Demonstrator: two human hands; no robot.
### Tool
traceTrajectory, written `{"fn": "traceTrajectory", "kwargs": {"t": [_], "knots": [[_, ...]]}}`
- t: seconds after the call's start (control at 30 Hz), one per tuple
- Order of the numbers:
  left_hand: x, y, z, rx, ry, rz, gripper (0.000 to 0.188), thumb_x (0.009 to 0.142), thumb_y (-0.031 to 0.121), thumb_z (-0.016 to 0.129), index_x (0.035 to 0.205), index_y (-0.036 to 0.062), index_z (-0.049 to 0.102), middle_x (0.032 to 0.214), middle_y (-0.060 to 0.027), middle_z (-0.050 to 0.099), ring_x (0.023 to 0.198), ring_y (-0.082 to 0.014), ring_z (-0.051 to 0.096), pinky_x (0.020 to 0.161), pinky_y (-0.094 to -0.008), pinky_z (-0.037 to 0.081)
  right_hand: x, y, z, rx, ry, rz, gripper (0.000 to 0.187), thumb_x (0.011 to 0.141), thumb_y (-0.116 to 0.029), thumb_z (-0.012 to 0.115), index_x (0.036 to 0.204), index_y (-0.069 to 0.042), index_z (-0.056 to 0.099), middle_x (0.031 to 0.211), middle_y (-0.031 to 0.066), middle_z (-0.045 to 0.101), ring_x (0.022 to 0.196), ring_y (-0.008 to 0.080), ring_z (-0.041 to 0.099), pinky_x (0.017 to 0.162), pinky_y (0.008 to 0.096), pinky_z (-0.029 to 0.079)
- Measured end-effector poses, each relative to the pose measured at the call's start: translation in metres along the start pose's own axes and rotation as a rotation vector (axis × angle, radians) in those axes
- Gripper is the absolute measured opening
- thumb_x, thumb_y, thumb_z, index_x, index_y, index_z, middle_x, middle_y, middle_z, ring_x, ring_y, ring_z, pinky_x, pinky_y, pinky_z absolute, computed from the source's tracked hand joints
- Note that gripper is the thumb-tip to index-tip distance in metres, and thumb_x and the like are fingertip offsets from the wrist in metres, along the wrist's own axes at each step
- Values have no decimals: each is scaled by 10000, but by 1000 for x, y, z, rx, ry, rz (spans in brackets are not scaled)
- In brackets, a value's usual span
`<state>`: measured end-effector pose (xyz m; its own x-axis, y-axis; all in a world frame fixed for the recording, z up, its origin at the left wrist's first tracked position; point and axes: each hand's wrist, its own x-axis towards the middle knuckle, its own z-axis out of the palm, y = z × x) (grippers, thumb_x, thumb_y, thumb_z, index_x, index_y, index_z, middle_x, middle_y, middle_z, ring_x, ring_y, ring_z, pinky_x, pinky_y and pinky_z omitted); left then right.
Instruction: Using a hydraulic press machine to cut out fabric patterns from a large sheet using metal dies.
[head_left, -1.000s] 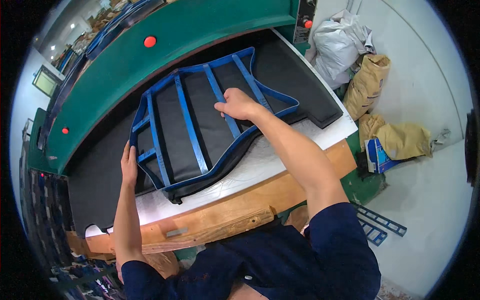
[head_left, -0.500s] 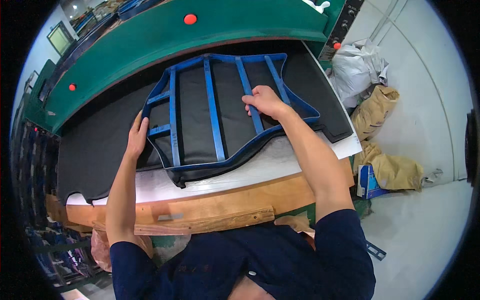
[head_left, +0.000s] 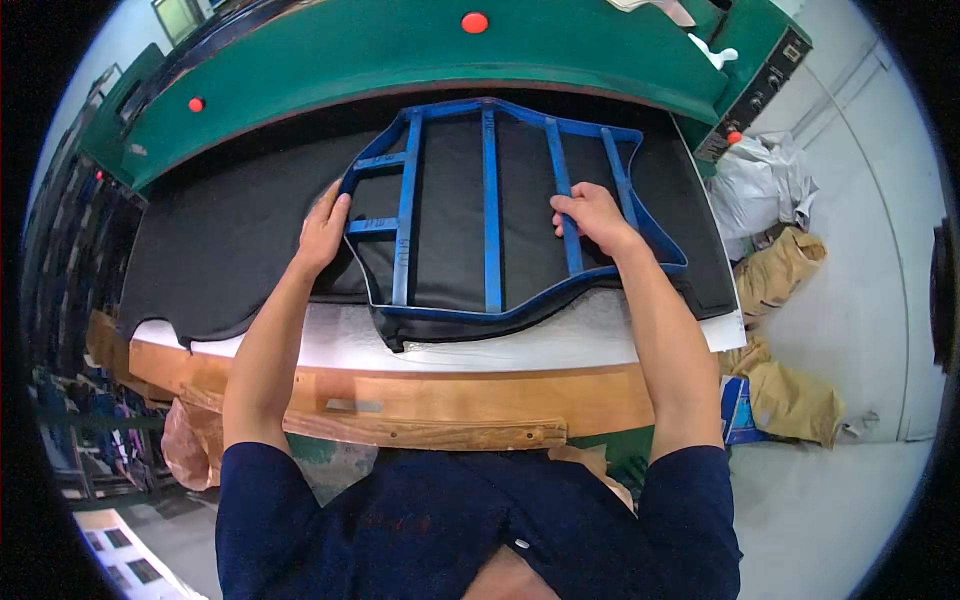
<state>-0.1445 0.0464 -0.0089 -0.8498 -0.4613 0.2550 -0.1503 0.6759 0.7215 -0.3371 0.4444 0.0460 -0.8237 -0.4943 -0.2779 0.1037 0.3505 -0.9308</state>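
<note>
The blue frame [head_left: 491, 220] looks like painted metal, faintly glossy, with the black sheeting [head_left: 240, 225] beneath it matt and cloth-like, the white board [head_left: 335, 338] on its near side smooth and plastic-looking, the green beam [head_left: 340, 80] beyond it glossy painted metal, and the white sack [head_left: 755, 190] to its right crinkled, shiny plastic.

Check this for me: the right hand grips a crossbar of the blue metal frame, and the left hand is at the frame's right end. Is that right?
Not quite. The head view shows the left hand at the left end of the blue metal frame, not its right end. The right hand does grip a crossbar.
</note>
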Motion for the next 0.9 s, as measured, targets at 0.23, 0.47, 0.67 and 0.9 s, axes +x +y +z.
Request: {"fn": "traceTrajectory", "kwargs": {"t": [0.23, 0.47, 0.67, 0.9], "knots": [[-4, -2, -4, 41, 28, 36, 538, 1036, 418, 411, 1445, 80, 491, 1416, -203, 540, 1360, -354, 456, 1143, -396, 324, -3, -5, 5, -45, 11, -4, 194, 927, -201, 666, 907, -21, 594, 774, 85, 677, 640, 161, 665, 589, 295, 541], [-7, 10, -3, 52, 54, -53, 557, 1023, 455, 410, 1421, 80, 518, 1400, -213, 549, 1337, -357, 479, 1116, -405, 359, -8, -9, 7, -104, 37, -24, 208, 937, -215, 663, 939, -17, 599, 790, 84, 691, 659, 153, 664, 617, 288, 527], [-14, 9, -7, -82, 79, -93, 590, 973, 496, 514, 1343, 40, 580, 1294, -211, 628, 1234, -345, 579, 1042, -381, 431, -5, -9, 2, -166, 15, 14, 201, 949, -225, 656, 993, -37, 600, 807, 68, 697, 663, 133, 666, 604, 264, 510], [-15, 8, -5, -140, 77, -28, 545, 917, 448, 637, 1245, 14, 658, 1171, -208, 693, 1118, -304, 659, 972, -360, 481, -10, -8, 14, -161, 134, 7, 178, 934, -172, 637, 989, -8, 596, 809, 82, 686, 631, 135, 628, 596, 273, 502]]}}
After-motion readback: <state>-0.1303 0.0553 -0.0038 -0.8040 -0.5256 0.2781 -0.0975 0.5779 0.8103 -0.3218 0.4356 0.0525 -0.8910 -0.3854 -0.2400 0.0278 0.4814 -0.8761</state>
